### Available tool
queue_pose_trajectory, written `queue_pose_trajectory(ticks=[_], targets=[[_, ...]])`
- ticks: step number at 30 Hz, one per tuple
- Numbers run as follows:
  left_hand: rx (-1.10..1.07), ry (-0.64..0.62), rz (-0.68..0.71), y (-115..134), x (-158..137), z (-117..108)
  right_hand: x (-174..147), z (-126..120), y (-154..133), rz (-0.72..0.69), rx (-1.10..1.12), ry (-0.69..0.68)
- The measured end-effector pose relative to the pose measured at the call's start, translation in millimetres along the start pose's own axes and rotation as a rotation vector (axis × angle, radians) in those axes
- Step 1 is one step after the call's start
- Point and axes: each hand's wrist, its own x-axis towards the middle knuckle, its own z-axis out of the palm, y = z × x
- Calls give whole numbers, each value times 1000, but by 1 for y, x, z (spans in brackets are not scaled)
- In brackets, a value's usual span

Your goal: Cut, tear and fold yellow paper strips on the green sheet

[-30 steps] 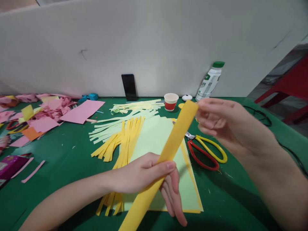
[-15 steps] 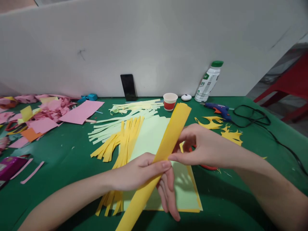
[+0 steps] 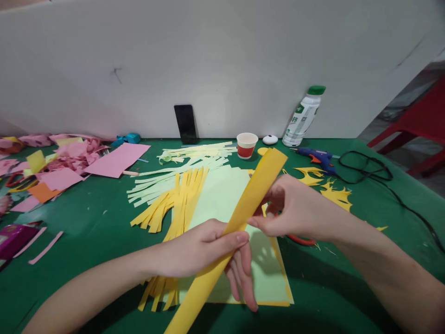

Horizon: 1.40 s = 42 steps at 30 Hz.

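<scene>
A long folded strip of yellow paper (image 3: 255, 190) slants across the middle, its far end up and to the right. My left hand (image 3: 217, 253) pinches it between the thumb on top and the fingers beneath. Along the strip's right edge, my right hand (image 3: 285, 204) grips the paper with thumb and bent fingers, partly hidden behind it. Below lie pale green sheets (image 3: 267, 273) with yellow paper under their edge. Fringed yellow paper (image 3: 187, 199) lies left of the strip, beside cut pale green strips (image 3: 149, 188). Red-handled scissors (image 3: 302, 240) show partly under my right hand.
A paper cup (image 3: 246, 150), a phone (image 3: 186, 124) and a leaning bottle (image 3: 304, 118) stand along the white wall. A glue gun (image 3: 318, 157) with a black cord (image 3: 399, 192) lies right, near yellow scraps (image 3: 336, 195). Pink paper pieces (image 3: 118, 160) cover the left.
The strip's far end has swung slightly to the right, and my right hand has shifted a little right with it. My left hand keeps its pinch.
</scene>
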Motion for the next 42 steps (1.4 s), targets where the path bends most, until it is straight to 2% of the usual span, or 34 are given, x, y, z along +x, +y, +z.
queue_pose_trajectory(ticks=[9,16,32,38,40,42], targets=[[51,13,-27,2,-1,1,-4,-16,7,20,-50,141],[80,-11,-48,2,-2,2,-8,-19,0,62,14,191],[82,-73,-64,3,0,1,-16,-37,4,38,-37,451],[102,-84,-70,6,-1,-1,-19,-37,1,22,-64,488],[108,-96,-69,6,-2,-1,-18,-39,0,-8,-76,558],[106,-116,-69,6,-2,-1,-18,-42,1,-41,-101,737]])
